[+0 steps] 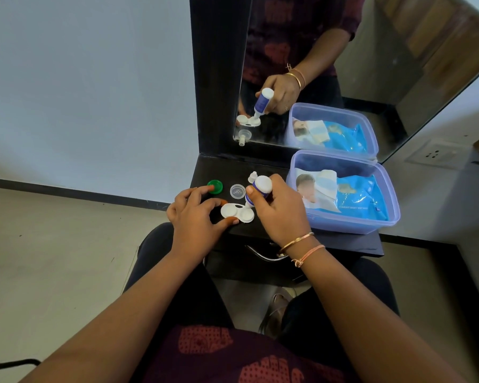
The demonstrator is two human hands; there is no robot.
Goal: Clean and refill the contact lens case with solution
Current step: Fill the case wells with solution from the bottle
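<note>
A white contact lens case, both wells uncovered, lies on a black dresser shelf. The left hand pinches its left well between thumb and forefinger. The right hand grips an upended solution bottle, nozzle at the right well. Behind lie a green cap, a clear cap and a small white bottle cap. To the right, a plastic tub holds a blue wipes packet, below a mirror.

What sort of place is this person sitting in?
Most likely a dressing table in a home, perhaps a bedroom. A mirror stands above a small black table with a drawer handle, and a contact lens case, a solution bottle and a plastic tub of wipes are there.
</note>
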